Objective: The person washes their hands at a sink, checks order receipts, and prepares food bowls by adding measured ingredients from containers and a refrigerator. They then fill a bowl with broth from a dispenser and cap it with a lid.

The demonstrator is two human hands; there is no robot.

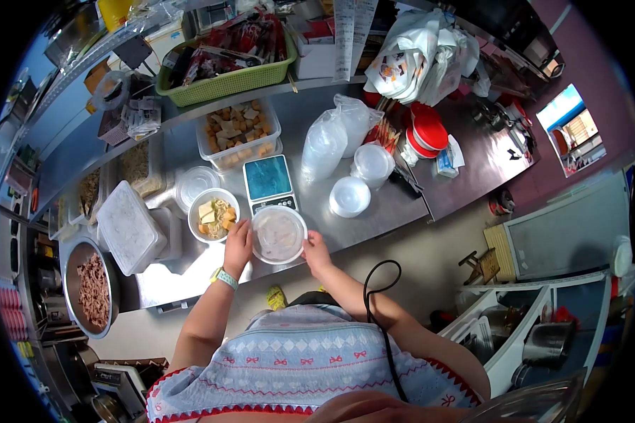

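Observation:
Between my two hands, near the counter's front edge, is a round plastic tub with a translucent lid [279,235]. My left hand [238,247] has its fingers closed on the tub's left rim. At its right rim, my right hand [317,252] grips the edge between thumb and fingers. Just left of my left hand sits an open white bowl [214,215] holding pale and orange food pieces. A clear round lid [197,186] lies behind that bowl. Beyond the tub stands a scale [269,180] with a blue-green top.
A metal bowl of shredded meat [93,289] stands at the left beside a lidded box [132,227]. Behind the scale is a container of cubed food [238,132]. Stacked clear tubs [350,197] and red lids [427,131] stand to the right.

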